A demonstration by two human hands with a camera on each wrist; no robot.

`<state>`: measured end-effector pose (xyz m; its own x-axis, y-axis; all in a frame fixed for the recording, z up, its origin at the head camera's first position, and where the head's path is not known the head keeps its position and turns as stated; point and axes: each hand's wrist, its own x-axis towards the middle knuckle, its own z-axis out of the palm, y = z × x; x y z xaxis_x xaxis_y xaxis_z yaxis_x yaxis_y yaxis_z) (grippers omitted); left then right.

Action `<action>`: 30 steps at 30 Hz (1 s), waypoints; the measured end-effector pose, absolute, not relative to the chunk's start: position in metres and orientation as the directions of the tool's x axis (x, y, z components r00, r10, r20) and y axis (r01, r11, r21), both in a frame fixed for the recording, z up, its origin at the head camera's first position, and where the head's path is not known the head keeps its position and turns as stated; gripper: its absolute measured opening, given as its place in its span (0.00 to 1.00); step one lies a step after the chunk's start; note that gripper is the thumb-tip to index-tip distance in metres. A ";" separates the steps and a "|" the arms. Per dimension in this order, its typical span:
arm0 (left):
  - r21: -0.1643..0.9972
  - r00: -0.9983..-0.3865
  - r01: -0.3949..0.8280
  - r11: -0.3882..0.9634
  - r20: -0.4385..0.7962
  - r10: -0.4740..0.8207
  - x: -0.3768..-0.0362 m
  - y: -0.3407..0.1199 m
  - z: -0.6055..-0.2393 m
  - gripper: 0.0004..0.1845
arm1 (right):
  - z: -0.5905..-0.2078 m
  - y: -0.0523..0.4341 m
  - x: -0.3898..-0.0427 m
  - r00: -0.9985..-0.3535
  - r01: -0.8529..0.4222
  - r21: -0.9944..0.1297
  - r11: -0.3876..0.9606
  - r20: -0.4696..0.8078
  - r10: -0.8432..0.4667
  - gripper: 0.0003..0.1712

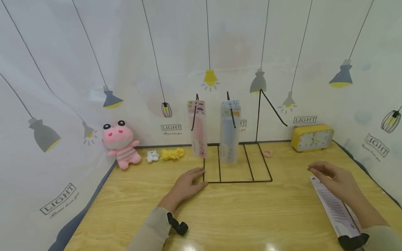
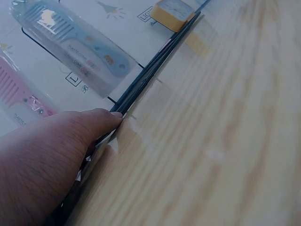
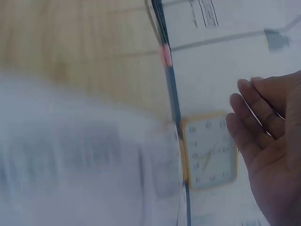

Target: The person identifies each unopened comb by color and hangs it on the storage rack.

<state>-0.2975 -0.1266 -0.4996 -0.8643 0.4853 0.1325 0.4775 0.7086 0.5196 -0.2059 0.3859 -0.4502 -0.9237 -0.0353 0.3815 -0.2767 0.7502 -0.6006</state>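
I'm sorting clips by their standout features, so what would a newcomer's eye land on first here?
Centre stage is a black wire rack on the wooden table, with a pink packaged comb and a blue packaged comb hanging from its hooks. The left hand rests at the rack's base, while the right hand hovers above a third comb pack. A pink plush toy and yellow alarm clock flank the scene.

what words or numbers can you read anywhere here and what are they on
"LIGHT": printed repeatedly on the white lamp-patterned backdrop cloth; the script line under it is too small to read.
"PLASTIC COMB": apparently, on the clear packet of the blue plastic comb; small, not certain.
Pink plastic comb packet: print too small to read.
Yellow rectangular alarm clock: dial numerals too small to read.
White flat packet by the right hand: print blurred.
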 end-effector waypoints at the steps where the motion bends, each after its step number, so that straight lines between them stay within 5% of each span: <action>1: 0.516 -0.864 0.478 0.710 0.135 0.484 -0.298 -0.127 -0.500 0.33 | -0.453 0.395 -0.204 -0.920 -0.289 -0.602 0.745 0.390 -0.042 0.12; 11: 0.515 -0.867 0.472 0.715 0.123 0.484 -0.302 -0.128 -0.504 0.34 | -0.482 0.433 -0.199 -0.964 -0.244 -0.478 0.844 0.218 -0.155 0.27; 22: 0.524 -0.864 0.474 0.708 0.124 0.487 -0.303 -0.128 -0.507 0.34 | -0.498 0.441 -0.206 -0.911 -0.383 -0.441 0.812 0.325 -0.254 0.34; 30: 0.517 -0.859 0.485 0.705 0.133 0.494 -0.304 -0.128 -0.506 0.34 | -0.499 0.437 -0.205 -0.940 -0.303 -0.473 0.827 0.294 -0.176 0.34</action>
